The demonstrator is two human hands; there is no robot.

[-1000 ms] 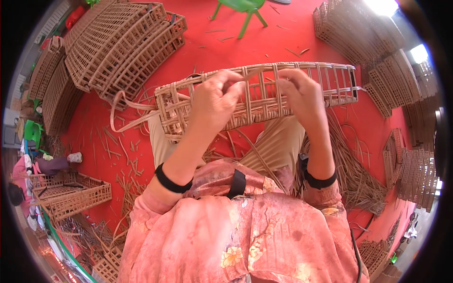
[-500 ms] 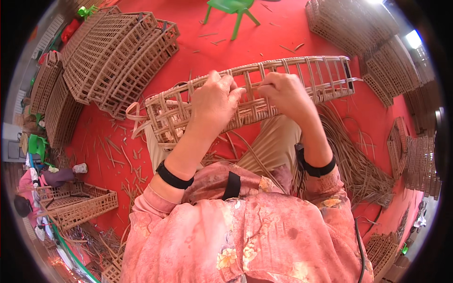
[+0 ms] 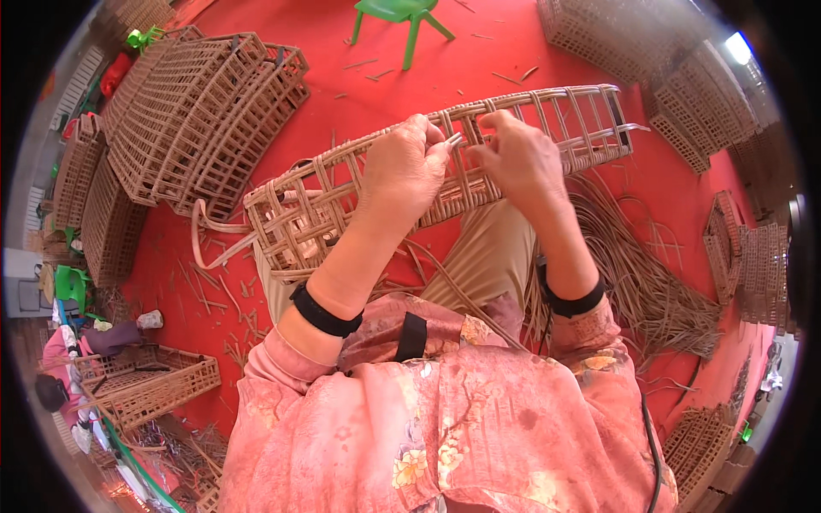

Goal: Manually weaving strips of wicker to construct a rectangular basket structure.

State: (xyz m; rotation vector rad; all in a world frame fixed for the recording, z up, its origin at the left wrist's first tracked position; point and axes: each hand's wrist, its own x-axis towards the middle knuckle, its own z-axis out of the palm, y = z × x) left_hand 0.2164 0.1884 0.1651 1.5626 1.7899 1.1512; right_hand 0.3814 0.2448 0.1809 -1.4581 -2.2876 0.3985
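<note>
A long, narrow woven wicker basket [image 3: 329, 198] lies across my lap, tilted up to the right, with its open lattice facing me. My left hand [image 3: 402, 171] is closed over its middle, pinching a cane strand [image 3: 454, 139] whose pale tip sticks out past thumb and forefinger. Just right of that tip, my right hand [image 3: 526, 167] hovers against the lattice, thumb and forefinger apart with no strand visible between them; its other fingers are curled. Loose cane loops [image 3: 205, 235] hang from the basket's left end, and a pale end pokes out at its right.
A heap of long cane strands [image 3: 650, 286] lies on the red floor [image 3: 342, 103] to my right. Stacked woven baskets [image 3: 201, 120] stand at the far left, more baskets [image 3: 705, 111] at the far right. A green stool [image 3: 398, 13] is ahead; another basket [image 3: 154, 393] sits lower left.
The strand's pale tip now shows beyond my left fingers. My right thumb and forefinger have spread apart. The basket's left end has shifted slightly left and lower in view.
</note>
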